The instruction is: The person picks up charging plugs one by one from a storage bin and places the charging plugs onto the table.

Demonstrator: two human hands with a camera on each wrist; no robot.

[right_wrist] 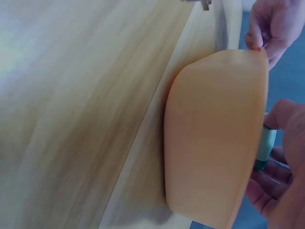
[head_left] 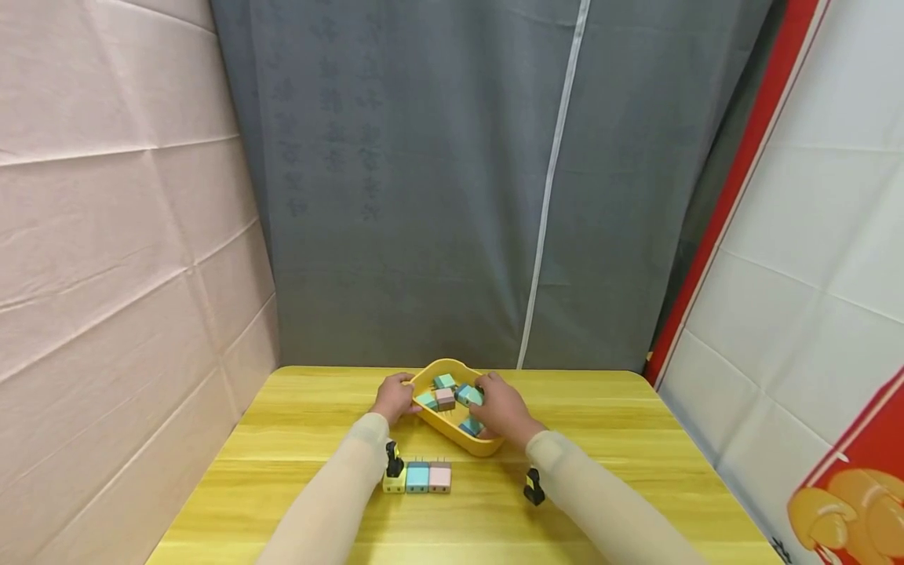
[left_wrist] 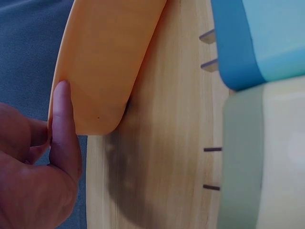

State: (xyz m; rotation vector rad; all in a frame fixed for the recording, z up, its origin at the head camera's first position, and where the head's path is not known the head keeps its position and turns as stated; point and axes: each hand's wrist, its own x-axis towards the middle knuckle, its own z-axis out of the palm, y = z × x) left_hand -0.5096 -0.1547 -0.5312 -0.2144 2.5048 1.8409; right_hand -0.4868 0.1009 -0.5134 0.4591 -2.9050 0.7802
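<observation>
A yellow plastic basket (head_left: 455, 431) stands tilted across the far part of the table, holding several two-tone charger plugs in green, blue and pink. My left hand (head_left: 391, 399) grips its left rim, one finger lying along the outer wall in the left wrist view. Over the basket's right side is my right hand (head_left: 505, 412); in the right wrist view its thumb and fingers pinch a green charger plug (right_wrist: 266, 147), partly hidden by the basket wall. Nearer to me, yellow (head_left: 394, 481), blue (head_left: 417, 477) and pink (head_left: 440, 477) charger plugs form a row, prongs pointing away.
The wooden table (head_left: 586, 486) ends at a grey curtain (head_left: 424, 196). Pale cloth (head_left: 127, 275) hangs on the left, and a white and red sheet (head_left: 798, 259) on the right. Both forearms reach past the row of plugs.
</observation>
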